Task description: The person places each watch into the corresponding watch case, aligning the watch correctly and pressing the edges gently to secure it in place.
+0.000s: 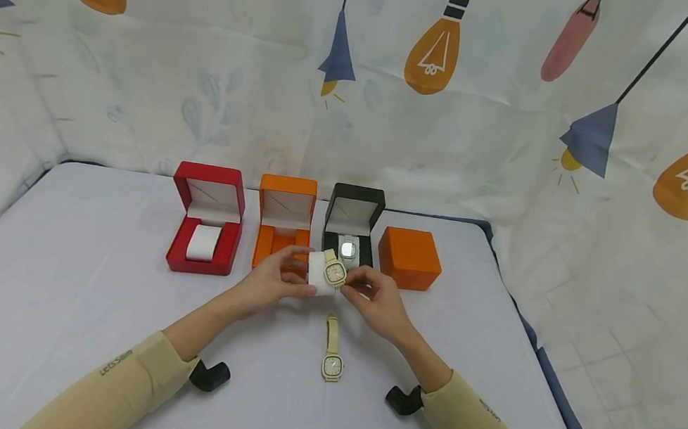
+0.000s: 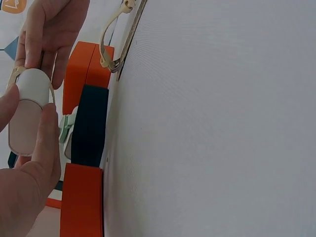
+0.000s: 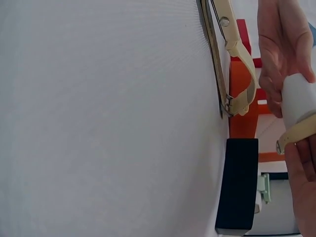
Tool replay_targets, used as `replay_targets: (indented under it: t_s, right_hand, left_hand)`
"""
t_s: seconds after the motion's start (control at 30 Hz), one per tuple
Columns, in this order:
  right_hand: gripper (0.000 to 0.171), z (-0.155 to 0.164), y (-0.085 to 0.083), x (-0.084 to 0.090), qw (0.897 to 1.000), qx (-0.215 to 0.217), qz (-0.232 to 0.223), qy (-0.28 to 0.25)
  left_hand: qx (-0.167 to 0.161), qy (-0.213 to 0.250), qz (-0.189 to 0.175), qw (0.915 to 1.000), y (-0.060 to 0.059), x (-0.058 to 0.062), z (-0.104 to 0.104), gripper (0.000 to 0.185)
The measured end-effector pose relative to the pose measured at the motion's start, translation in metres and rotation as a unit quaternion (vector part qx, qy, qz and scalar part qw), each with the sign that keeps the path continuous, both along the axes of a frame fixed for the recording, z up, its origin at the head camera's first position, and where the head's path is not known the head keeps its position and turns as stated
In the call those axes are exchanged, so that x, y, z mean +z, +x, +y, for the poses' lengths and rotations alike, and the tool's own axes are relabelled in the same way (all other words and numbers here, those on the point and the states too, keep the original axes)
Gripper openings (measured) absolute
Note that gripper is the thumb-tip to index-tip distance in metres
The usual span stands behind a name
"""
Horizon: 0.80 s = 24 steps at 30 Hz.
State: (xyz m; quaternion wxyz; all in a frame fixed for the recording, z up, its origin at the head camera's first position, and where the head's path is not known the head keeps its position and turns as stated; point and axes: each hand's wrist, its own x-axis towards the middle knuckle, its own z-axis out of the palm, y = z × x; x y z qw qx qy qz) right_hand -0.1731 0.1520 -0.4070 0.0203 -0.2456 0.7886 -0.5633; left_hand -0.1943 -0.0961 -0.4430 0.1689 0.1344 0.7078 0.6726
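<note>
My left hand (image 1: 276, 279) grips a white watch cushion (image 1: 317, 275) by its left end, thumb below and fingers above. Around the cushion's right part lies a cream-strapped watch (image 1: 334, 272) with a squarish dial. My right hand (image 1: 380, 302) pinches this watch at its right side. The left wrist view has the cushion (image 2: 29, 123) between both hands, and in the right wrist view the strap (image 3: 298, 132) wraps it. Nearer me, a second cream watch (image 1: 333, 355) lies on the white cloth, strap stretched away from me.
Behind the hands stand an open red box (image 1: 198, 266) with a white cushion, an open orange box (image 1: 289, 183) and an open dark box (image 1: 357, 195) holding a pale green-strapped watch (image 1: 349, 250). A closed orange box (image 1: 409, 259) stands to their right. A patterned curtain hangs behind the table.
</note>
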Motion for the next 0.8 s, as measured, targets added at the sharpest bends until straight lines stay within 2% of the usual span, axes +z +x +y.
replay_targets:
  t_s: [0.7, 0.8]
  right_hand:
    - [0.029, -0.001, -0.001, -0.005, 0.999, -0.008, -0.002, -0.042]
    - [0.035, 0.000, -0.006, -0.014, 0.999, -0.007, -0.015, -0.046]
  left_hand:
    - [0.004, 0.007, 0.005, 1.0000, -0.002, -0.002, -0.002, 0.073]
    - [0.002, 0.014, 0.004, 0.9999, -0.002, -0.002, -0.002, 0.073]
